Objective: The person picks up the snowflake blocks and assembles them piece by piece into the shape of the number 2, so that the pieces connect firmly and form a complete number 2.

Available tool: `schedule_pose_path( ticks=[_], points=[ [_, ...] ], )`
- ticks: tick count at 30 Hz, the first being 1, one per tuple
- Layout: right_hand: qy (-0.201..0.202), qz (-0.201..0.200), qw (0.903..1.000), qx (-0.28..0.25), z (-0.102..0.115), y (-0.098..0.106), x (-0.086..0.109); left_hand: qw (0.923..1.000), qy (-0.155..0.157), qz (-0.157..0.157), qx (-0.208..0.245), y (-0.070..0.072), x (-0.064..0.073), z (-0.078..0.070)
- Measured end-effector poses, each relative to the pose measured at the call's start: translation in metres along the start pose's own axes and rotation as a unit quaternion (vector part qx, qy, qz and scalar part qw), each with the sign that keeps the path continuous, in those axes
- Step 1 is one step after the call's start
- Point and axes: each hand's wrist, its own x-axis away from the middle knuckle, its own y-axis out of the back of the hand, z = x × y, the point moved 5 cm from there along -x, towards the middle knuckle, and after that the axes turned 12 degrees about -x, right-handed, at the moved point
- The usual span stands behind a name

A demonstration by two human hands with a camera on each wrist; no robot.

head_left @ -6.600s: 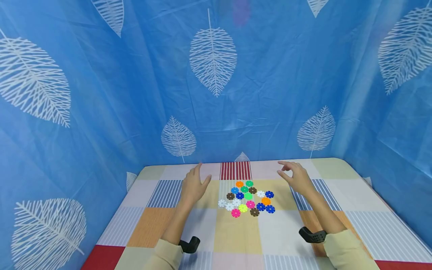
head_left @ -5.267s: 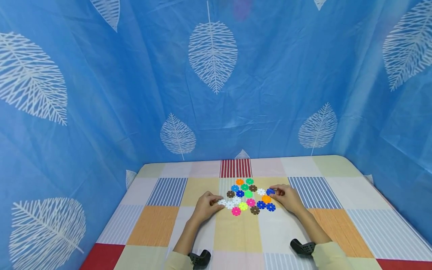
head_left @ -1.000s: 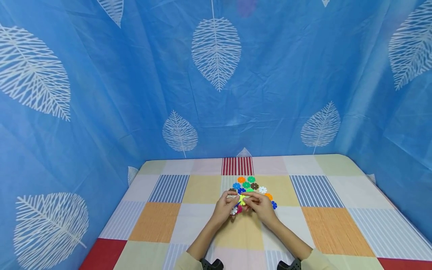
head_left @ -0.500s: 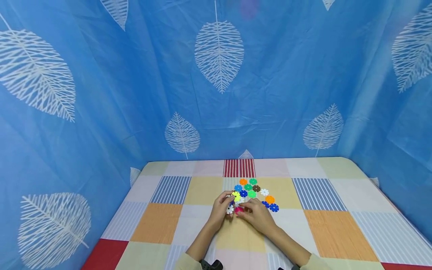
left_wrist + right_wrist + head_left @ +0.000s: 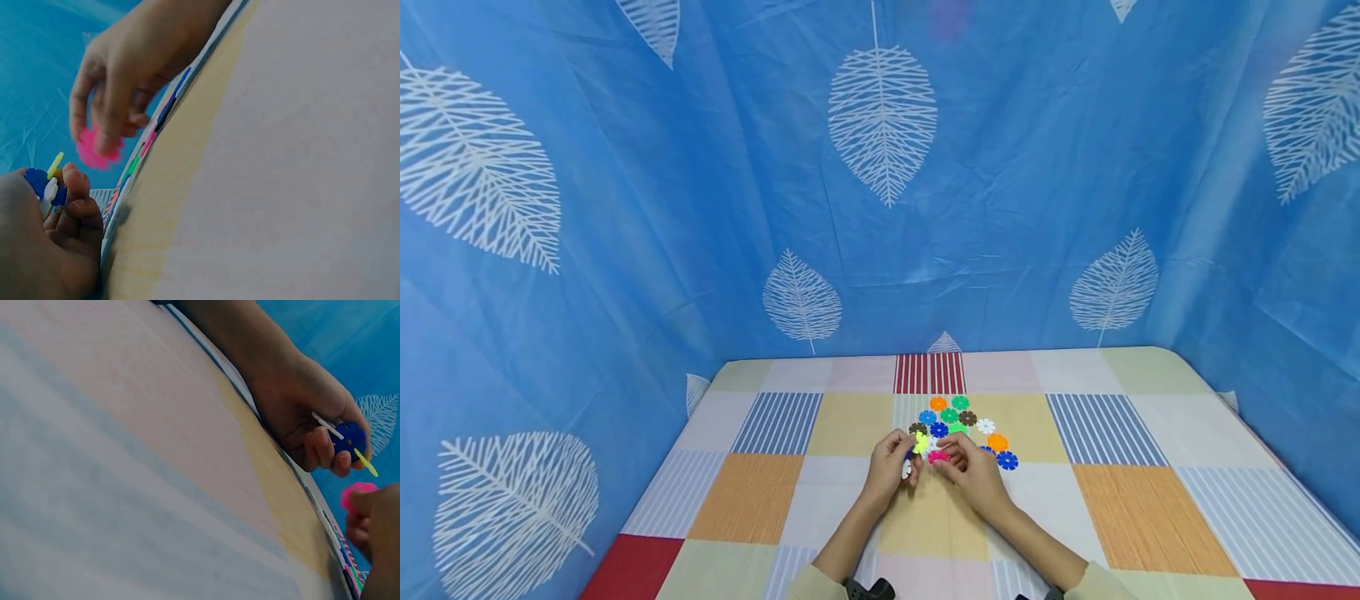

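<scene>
My left hand holds a small joined piece made of notched interlocking discs. In the right wrist view, a blue disc sits in the middle of it, with a white disc slotted in at one side and a yellow disc at the other. Between thumb and fingers, my right hand pinches a pink disc, raised above the table in the left wrist view. The pink disc is close to the yellow one, with a gap between them.
Loose discs lie flat just beyond my hands: orange, green, brown, white and blue among them. A patchwork cloth covers the table. Blue leaf-print curtains enclose the back and sides.
From hands apart over flat discs, I took up white and blue ones, then yellow, now joined in my left hand. My right hand has since left the yellow disc and lifted a pink one.
</scene>
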Motion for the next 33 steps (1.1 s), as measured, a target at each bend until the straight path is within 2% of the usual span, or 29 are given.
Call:
schedule_pose_path(
  ticks=[3, 8, 10, 13, 20, 23, 27, 33],
  points=[
    [0.014, -0.036, 0.9981, -0.049, 0.004, 0.004, -0.001, 1.0, 0.008, 0.001, 0.001, -0.001, -0.002, 0.006],
    [0.022, -0.043, 0.9959, -0.077, 0.008, 0.005, -0.001, 0.9998, 0.016, 0.003, 0.007, -0.004, -0.008, 0.022],
    [0.023, -0.045, 0.9959, -0.075, 0.009, 0.005, -0.001, 0.9998, 0.016, 0.005, 0.005, -0.005, -0.008, 0.024],
    [0.023, -0.049, 0.9957, -0.075, 0.01, 0.005, -0.001, 0.9998, 0.014, 0.012, 0.005, -0.006, -0.007, 0.021],
    [0.036, -0.067, 0.9949, -0.066, 0.014, 0.007, -0.002, 0.9999, 0.002, 0.012, 0.004, -0.006, 0.002, -0.002],
    [0.045, -0.072, 0.9939, -0.07, 0.027, 0.009, -0.003, 0.9999, 0.002, 0.011, 0.007, -0.006, 0.002, -0.004],
    [0.035, -0.065, 0.994, -0.081, 0.042, 0.011, -0.004, 0.9997, 0.002, 0.023, 0.01, -0.007, 0.001, -0.003],
    [0.026, -0.066, 0.9934, -0.09, 0.041, 0.011, -0.004, 0.9989, -0.005, 0.046, -0.001, -0.008, 0.001, -0.001]
  ],
)
